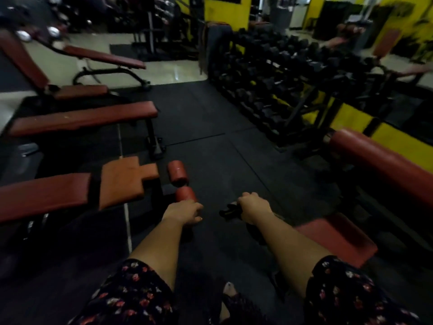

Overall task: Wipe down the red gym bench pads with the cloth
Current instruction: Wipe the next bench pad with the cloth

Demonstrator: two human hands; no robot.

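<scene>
Both my arms reach forward over black floor mats. My right hand (254,208) grips a dark cloth (228,211) that sticks out to its left. My left hand (185,212) hangs with fingers loosely curled and holds nothing, just below a red roller pad (185,194). A second red roller pad (177,172) sits above it. To the left lies a red bench (44,194) with an orange-red seat pad (126,180). A red pad (337,238) lies low at my right, with a long red pad (384,165) beyond it.
More red benches (82,119) stand at the left, one inclined (103,56). A rack of black dumbbells (276,76) fills the middle right, against yellow walls (226,8). Black rubber mats (210,137) cover the floor between them. The picture is blurred.
</scene>
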